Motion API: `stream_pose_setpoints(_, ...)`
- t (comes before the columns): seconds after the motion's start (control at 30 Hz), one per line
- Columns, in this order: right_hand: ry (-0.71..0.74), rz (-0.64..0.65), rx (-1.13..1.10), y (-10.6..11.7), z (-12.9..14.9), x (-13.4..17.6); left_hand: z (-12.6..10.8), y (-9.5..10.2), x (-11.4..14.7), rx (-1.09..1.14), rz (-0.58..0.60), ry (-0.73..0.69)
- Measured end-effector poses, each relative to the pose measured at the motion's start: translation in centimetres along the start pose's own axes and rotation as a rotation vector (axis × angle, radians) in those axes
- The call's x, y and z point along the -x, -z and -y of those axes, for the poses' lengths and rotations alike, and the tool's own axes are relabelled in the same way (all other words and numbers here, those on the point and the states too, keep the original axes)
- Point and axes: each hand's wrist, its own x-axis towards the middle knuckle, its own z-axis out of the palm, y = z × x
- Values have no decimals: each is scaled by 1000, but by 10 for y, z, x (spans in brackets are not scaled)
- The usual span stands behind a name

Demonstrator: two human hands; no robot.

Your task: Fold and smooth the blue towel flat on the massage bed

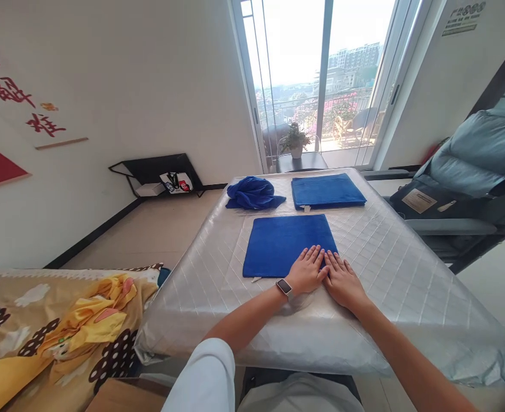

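A blue cloth (284, 243), folded into a flat rectangle, lies on the silvery quilted table cover (209, 297). My left hand (307, 270) rests flat on its near right corner, fingers extended. Beside it, my right hand (342, 279) lies flat at the cloth's right edge, fingers stretched out, partly on the cover. The two hands almost touch at the thumbs. Farther back on the right is a stack of folded blue cloths (327, 191) with a small white tag. A crumpled blue cloth (253, 193) sits at the back left.
Left of the table, a bed (20, 326) holds yellow clothing (93, 320). A cardboard box (127, 395) stands near the table's front left corner. A grey armchair (471, 166) with a dark bag is at the right. Behind the table, a potted plant (295, 140) stands by the glass door.
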Motion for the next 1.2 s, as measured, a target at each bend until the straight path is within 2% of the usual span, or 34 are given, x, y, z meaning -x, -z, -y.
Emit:
stream_pose_setpoints(0.13,-1,-3,-16,0,-1,1,17,-3,17,-2,23,33)
stream_pose_setpoints(0.37,-6,26,-18,4,-1,2,85,13,98,-31,127,394)
stream_pose_setpoints(0.5,-7,24,-12,1,-2,1,101,14,130,-63,111,470)
stream_pose_setpoints(0.73,-10,49,-9,6,-3,1,98,5,135,-84,38,468)
stream_pose_setpoints(0.97,10,105,17,13,-8,0,98,5,138,-84,2,447)
stream_pose_setpoints(1.2,8,100,7,33,-6,-40,94,9,136,-94,11,450)
